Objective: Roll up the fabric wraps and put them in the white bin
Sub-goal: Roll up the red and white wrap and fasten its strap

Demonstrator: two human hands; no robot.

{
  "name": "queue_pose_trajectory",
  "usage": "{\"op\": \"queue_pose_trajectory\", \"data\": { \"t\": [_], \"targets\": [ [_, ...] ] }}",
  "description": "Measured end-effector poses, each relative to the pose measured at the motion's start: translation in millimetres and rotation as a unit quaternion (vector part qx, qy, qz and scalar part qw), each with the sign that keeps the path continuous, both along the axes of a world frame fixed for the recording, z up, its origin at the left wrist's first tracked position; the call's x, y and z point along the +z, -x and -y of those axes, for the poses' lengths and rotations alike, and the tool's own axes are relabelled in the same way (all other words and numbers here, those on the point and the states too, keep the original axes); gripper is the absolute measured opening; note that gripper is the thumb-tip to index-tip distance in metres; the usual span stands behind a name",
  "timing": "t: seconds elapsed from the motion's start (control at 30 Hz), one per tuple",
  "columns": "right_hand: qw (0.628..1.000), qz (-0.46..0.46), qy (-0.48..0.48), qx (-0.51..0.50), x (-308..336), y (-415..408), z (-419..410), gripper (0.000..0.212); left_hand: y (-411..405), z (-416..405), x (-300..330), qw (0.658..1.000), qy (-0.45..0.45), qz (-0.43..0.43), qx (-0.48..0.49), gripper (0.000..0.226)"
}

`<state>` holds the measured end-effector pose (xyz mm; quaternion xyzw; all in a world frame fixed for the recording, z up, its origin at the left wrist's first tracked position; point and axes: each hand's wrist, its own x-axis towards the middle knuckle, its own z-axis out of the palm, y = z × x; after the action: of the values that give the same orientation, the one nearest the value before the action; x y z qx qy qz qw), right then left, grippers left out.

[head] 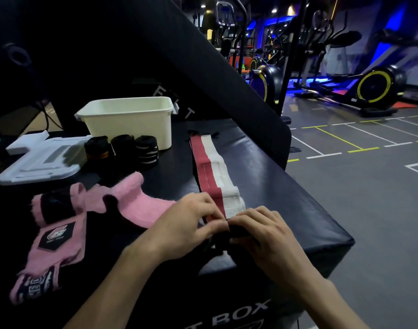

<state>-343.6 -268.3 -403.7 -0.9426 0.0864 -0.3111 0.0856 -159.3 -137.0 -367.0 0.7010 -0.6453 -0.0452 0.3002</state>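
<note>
Right now both hands sit at the lower centre of the frame on the near end of the red and white wrap (214,176), which lies flat w/ its strip running up toward the centre of the frame on the black padded box (286,200). The left hand (186,226) has its fingers curled in, pinching the wrap end approx. where the red stripe meets the fold; the right hand (262,233) curls over the dark start of the roll, gripping it. Judging from this, the step in hand is starting the roll, and doing it well probably means keeping the first turns tight, thumbs pressing evenly on both edges so the roll doesn't cone out, and keeping the strip straight ahead so red and white stay aligned. The white bin (129,122) stands in the upper left-centre of the frame, well apart from the hands, w/ three rolled black wraps (121,150) just in front of it, not yet inside. Pink wraps (132,200) lie unrolled at the left, near the left hand. A white lid (39,160) rests further left. Hard to make out: the roll core itself is dark and mostly covered by fingers, so how many turns it has can't be told; the bin's inside isn't visible from this angle; the far tip of the wrap fades into the dark surface.
</note>
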Motion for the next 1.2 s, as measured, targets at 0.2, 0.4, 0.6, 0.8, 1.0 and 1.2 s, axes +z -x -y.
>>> {"op": "queue_pose_trajectory", "data": {
  "t": [0.2, 0.4, 0.6, 0.8, 1.0, 1.2],
  "targets": [
    [0.999, 0.0, 0.037, 0.0, 1.4, 4.5, -1.3, 0.025, -28.2, 63.6, 28.7, 0.993, -0.041, 0.069, -0.083, 0.026],
    [0.999, -0.005, 0.04, 0.011, 4.1, 12.3, 2.1, 0.028, -45.7, 103.0, 34.6, 0.968, -0.167, 0.038, -0.185, 0.023],
    [1.0, -0.006, 0.026, 0.016, 0.2, 13.3, 6.0, 0.026, -59.4, 114.1, 34.7, 0.959, -0.196, -0.031, -0.2, 0.025],
    [1.0, 0.014, 0.019, 0.019, -1.9, 11.0, 7.5, 0.023, -64.6, 124.7, 37.7, 0.955, -0.202, -0.05, -0.212, 0.005],
    [1.0, 0.011, 0.027, 0.011, -3.3, 8.8, 7.9, 0.022, -52.7, 136.3, 26.6, 0.963, -0.177, 0.032, -0.202, 0.008],
    [0.999, -0.004, 0.032, 0.008, -1.8, 9.8, 5.6, 0.019, -51.5, 136.2, 6.1, 0.968, -0.113, 0.148, -0.166, 0.013]
  ]
}}
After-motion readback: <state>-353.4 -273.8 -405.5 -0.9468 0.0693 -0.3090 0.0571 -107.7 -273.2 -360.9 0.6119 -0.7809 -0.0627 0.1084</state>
